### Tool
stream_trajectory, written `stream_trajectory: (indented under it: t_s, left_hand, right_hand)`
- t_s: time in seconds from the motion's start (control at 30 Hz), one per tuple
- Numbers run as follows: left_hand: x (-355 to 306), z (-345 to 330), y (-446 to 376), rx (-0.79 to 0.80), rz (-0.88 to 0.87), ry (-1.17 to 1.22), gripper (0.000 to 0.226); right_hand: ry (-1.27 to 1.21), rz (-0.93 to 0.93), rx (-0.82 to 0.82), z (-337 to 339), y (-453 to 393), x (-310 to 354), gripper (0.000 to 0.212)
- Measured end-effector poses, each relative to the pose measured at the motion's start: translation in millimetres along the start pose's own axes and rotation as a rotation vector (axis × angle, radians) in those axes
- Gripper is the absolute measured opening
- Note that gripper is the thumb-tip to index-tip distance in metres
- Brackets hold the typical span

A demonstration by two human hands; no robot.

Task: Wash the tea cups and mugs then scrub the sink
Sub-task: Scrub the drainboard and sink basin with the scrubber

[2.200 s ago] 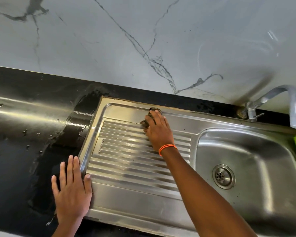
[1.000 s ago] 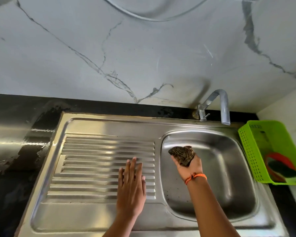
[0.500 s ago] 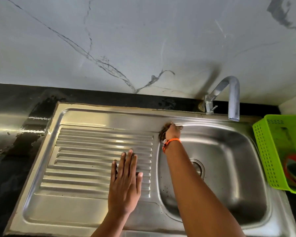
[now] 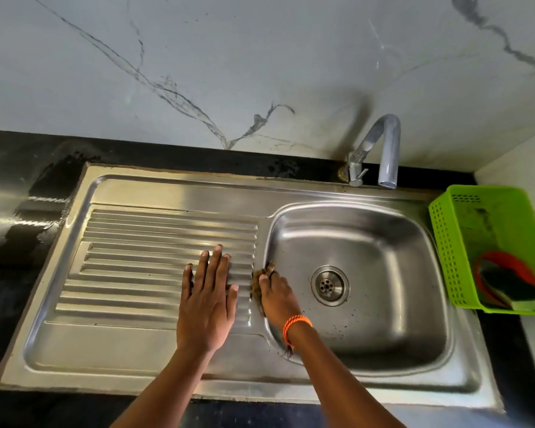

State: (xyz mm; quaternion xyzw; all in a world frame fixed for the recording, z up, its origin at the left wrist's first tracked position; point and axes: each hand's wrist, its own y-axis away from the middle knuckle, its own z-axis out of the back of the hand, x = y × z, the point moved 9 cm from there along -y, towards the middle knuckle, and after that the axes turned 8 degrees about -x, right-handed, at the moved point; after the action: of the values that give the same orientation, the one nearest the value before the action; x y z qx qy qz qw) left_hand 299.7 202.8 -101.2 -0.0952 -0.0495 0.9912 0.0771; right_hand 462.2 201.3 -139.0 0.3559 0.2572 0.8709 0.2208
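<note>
Sink (image 4: 173,193) in wet black counter (image 4: 16,273)

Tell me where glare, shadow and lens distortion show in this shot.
Head view: bright glare streaks on the wet black counter at left and on the drainboard; the tap casts a soft shadow up the marble wall; wide-angle bending curves the sink's edges.

Bright daylight, glare on sink (image 4: 173,193), wide-angle edge warp.

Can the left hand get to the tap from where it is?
Probably yes. The left hand lies flat on the ribbed drainboard, holding nothing. Only bare steel lies between it and the tap at the back; the right hand with the scrubber sits nearer, off that path.
</note>
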Motion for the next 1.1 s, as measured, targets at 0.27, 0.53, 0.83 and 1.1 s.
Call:
stream_trajectory:
  t_s: [0.27,0.53,0.83,1.1]
  left_hand:
    - [2,1,-5,0.02,-0.006,-0.017,0.062]
    - [-1,5,-2,0.03,0.003,0.006,0.064]
    - [-3,10,-1,-0.005,0.001,0.052,0.065]
    - [-1,10,-2,-0.023,-0.003,0.042,0.066]
  right_hand:
    - [0.29,0.181,0.293,2,67,-65,0.044]
    - [0.779,0.217,0.469,78,67,-144,0.038]
    - [1.437,0.24,0.37,173,23,-232,0.041]
    - [1.645,0.365,0.221,181,-19,-201,0.035]
